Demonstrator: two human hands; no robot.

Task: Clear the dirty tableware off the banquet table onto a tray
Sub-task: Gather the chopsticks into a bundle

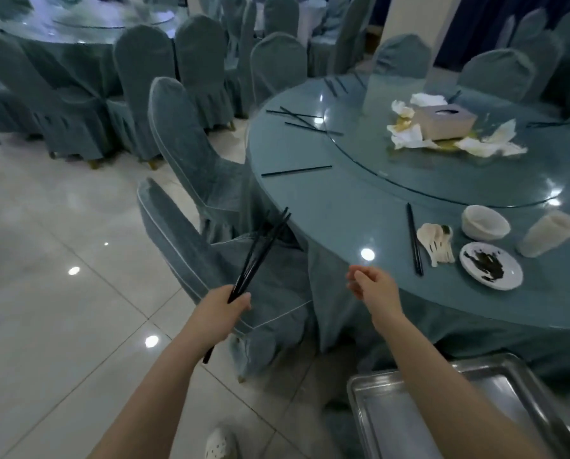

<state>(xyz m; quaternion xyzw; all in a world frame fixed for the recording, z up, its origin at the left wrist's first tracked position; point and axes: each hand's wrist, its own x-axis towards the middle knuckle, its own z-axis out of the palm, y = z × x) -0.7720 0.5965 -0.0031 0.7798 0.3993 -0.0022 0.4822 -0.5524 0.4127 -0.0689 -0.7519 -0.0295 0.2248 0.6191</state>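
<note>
My left hand [231, 304] grips a bundle of black chopsticks [260, 251] that point up toward the table edge. To its right, my right hand [371, 286] hovers at the near rim of the round banquet table [343, 207], fingers apart and holding nothing. On the table lie a chopstick pair [414, 240], several white spoons [437, 241], a white bowl [484, 221], a dirty plate [490, 265] and a tipped white cup [550, 233]. More chopsticks [296, 170] lie farther along the rim. A steel tray [449, 412] sits at the bottom right.
A glass turntable [442, 180] carries a tissue box [445, 122] and crumpled napkins [488, 145]. Covered chairs [190, 154] stand close against the table on the left. Another covered table [78, 31] stands at the back left over a tiled floor [61, 293].
</note>
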